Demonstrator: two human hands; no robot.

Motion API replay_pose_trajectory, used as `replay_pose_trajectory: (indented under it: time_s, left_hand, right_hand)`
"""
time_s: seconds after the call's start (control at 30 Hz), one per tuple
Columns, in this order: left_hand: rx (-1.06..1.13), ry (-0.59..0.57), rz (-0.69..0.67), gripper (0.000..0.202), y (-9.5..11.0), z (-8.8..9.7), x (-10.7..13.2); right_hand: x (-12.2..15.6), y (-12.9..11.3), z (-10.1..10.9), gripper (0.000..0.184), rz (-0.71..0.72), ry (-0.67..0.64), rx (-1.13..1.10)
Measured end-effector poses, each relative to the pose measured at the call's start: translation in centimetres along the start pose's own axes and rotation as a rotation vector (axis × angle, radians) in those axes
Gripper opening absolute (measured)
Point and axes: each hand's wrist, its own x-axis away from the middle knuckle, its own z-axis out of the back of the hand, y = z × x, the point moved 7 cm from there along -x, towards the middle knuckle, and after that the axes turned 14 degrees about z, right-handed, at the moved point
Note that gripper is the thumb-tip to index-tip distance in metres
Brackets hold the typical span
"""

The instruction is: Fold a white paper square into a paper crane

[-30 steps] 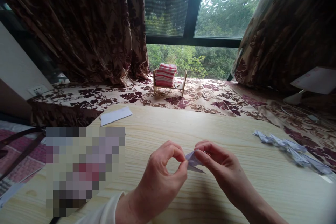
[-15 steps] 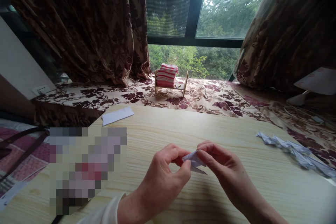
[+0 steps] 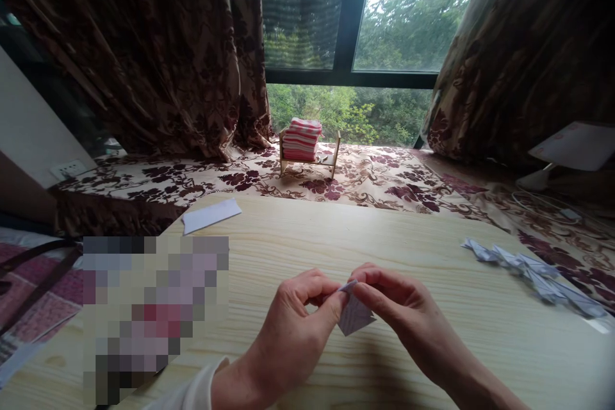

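A small folded piece of pale paper [image 3: 354, 316] hangs between both hands just above the light wooden table [image 3: 384, 237]. My left hand [image 3: 298, 327] pinches its top edge with thumb and forefinger curled together. My right hand [image 3: 394, 311] pinches the same top edge from the right, fingers closed on it. The paper's lower point faces down toward the tabletop. A white sleeve covers my left wrist.
Several folded paper pieces [image 3: 533, 269] lie in a row at the table's right edge. A white paper strip [image 3: 210, 214] lies at the far left corner. A blurred-out patch covers the table's left part. Beyond stand a small wooden rack with striped cloth [image 3: 305, 144], patterned curtains and a window.
The paper has been turned from lying flat and pointing right to hanging with its point down. Both hands have dropped slightly and closed together on its top edge.
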Motion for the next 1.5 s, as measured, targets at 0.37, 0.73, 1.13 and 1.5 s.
replay_pose_trajectory:
  time_s: [0.37, 0.73, 1.13, 1.5]
  left_hand:
    - [0.165, 0.0, 0.127, 0.023, -0.5, 0.1, -0.6]
    - [0.317, 0.045, 0.193, 0.022, -1.5, 0.3, -0.9]
    - [0.316, -0.035, 0.192, 0.028, -1.0, -0.4, -0.7]
    - [0.355, 0.069, 0.275, 0.027, -2.4, 0.6, -1.3]
  right_hand:
    - [-0.2, -1.3, 0.2, 0.04, 0.144, -0.028, 0.31]
    - [0.4, -1.3, 0.1, 0.03, 0.222, -0.002, 0.43]
    - [0.3, -2.4, -0.7, 0.034, 0.297, -0.013, 0.408]
    - [0.1, -0.9, 0.1, 0.035, 0.197, 0.012, 0.458]
